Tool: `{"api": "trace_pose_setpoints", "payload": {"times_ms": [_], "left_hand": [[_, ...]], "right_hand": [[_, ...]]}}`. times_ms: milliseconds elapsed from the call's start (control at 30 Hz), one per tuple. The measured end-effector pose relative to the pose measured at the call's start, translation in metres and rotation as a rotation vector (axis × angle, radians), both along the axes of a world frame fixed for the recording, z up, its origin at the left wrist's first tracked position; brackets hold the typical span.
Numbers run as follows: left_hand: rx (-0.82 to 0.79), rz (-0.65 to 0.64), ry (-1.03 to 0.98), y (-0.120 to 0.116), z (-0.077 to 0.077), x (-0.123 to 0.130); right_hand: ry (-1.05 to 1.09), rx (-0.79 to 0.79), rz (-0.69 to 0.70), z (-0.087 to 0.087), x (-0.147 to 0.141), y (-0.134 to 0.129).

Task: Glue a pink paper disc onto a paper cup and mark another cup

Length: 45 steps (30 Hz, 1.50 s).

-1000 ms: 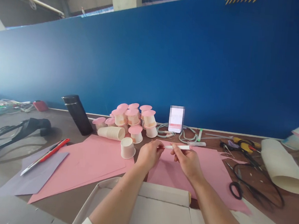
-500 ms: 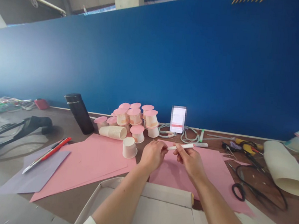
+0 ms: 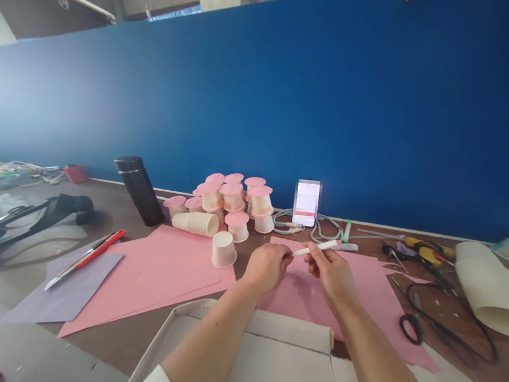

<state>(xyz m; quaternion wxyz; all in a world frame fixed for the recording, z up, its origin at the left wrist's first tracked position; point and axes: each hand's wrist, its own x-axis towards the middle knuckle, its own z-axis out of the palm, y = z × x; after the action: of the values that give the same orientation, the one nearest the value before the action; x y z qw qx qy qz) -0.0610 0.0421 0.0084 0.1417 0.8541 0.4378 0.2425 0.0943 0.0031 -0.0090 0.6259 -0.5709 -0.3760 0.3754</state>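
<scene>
A white marker pen (image 3: 328,245) with a pink end is held between my two hands, above a pink paper sheet (image 3: 362,285). The fingers of my left hand (image 3: 269,265) are closed at its lower left end, where the tip is hidden. My right hand (image 3: 331,275) pinches the barrel near the middle, with the pink end pointing up and right. To the left of my hands an upturned paper cup (image 3: 224,250) stands on the table. Behind it are a stack of nested cups (image 3: 195,223) lying sideways and piled cups with pink paper discs (image 3: 232,196).
A white cardboard box (image 3: 283,362) lies under my forearms. Left are more pink sheets (image 3: 152,271), a red utility knife (image 3: 90,255) and a black flask (image 3: 140,192). A phone (image 3: 306,202) stands at the back; scissors (image 3: 411,328) and a paper roll (image 3: 490,289) lie right.
The marker has tilted up more steeply, its pink end now higher. Both hands keep hold of it. The whole view has shifted slightly.
</scene>
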Motion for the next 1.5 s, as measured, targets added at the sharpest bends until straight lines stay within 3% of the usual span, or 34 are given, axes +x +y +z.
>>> {"api": "trace_pose_setpoints", "payload": {"times_ms": [233, 567, 867, 1033, 1133, 1300, 1500], "left_hand": [[0.025, -0.024, -0.029, 0.001, -0.003, 0.0], [0.002, -0.095, -0.086, 0.001, -0.002, -0.001], [-0.037, -0.092, -0.11, 0.0, 0.002, -0.002], [-0.07, -0.105, -0.127, -0.004, 0.006, -0.001], [-0.06, -0.093, -0.094, -0.003, 0.003, -0.001], [-0.058, -0.011, -0.013, 0.004, -0.006, -0.005], [-0.11, 0.038, 0.007, 0.007, -0.011, -0.005]], "right_hand": [[0.0, -0.013, 0.032, 0.0, 0.0, 0.0], [-0.082, -0.048, 0.043, 0.014, -0.007, -0.008], [-0.086, -0.044, 0.074, 0.006, -0.003, -0.004], [-0.245, -0.073, 0.128, 0.003, -0.005, -0.005], [-0.183, -0.05, 0.071, -0.002, 0.0, -0.001], [0.034, 0.007, -0.158, -0.013, 0.021, 0.01], [-0.004, 0.002, -0.158, -0.016, 0.023, 0.011]]}}
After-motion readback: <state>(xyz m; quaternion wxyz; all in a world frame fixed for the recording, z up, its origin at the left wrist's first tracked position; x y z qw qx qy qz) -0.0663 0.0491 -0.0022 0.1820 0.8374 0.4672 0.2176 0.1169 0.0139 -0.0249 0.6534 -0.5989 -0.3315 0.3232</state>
